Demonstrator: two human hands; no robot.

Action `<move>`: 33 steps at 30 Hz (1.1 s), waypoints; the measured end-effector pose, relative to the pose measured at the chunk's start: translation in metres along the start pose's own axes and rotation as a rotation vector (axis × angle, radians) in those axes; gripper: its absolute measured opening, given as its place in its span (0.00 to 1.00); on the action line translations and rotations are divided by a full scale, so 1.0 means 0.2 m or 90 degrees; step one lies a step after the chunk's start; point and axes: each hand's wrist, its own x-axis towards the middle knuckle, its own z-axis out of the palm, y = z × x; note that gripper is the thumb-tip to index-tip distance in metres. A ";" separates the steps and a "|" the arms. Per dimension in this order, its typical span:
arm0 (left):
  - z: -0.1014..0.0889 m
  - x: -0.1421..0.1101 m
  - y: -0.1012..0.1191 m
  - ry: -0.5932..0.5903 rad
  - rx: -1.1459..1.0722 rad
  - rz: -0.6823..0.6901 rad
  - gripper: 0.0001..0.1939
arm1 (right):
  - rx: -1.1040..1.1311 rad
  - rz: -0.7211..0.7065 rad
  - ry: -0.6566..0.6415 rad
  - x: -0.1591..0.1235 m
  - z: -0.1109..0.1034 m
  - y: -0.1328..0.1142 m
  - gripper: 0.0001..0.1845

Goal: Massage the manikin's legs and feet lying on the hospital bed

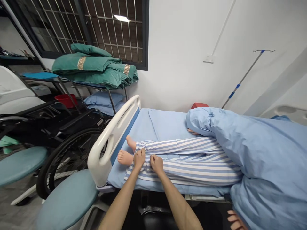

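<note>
Blue-and-white striped pajama pants (196, 167) cover the legs of a figure lying on the bed. Near the ankle, my left hand (139, 158) is closed on the cloth of the nearer pant leg. Just right of it, my right hand (156, 163) is also closed on the same leg, a little higher up. Two bare, doll-like feet (125, 157) stick out of the cuffs, toes up, close to the footboard. A light blue quilt (259, 143) lies bunched over the figure's upper part, hiding it.
The white footboard (115, 131) stands left of the feet. Beyond it are a wheelchair (72, 159), round stools (69, 198) and folded green bedding (96, 68). An IV pole (247, 75) rises behind the bed. Fingers of a hand (235, 219) show below the quilt.
</note>
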 end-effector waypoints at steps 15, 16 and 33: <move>0.15 -0.13 0.20 -0.101 -0.048 -0.095 0.18 | 0.241 -0.025 0.051 0.16 -0.15 -0.04 0.22; 0.14 -0.13 0.20 -0.106 -0.046 -0.097 0.18 | 0.258 -0.045 0.057 0.16 -0.17 -0.04 0.23; 0.06 -0.02 0.42 -0.045 -0.280 -0.021 0.28 | 0.345 0.106 0.091 0.08 -0.07 0.14 0.19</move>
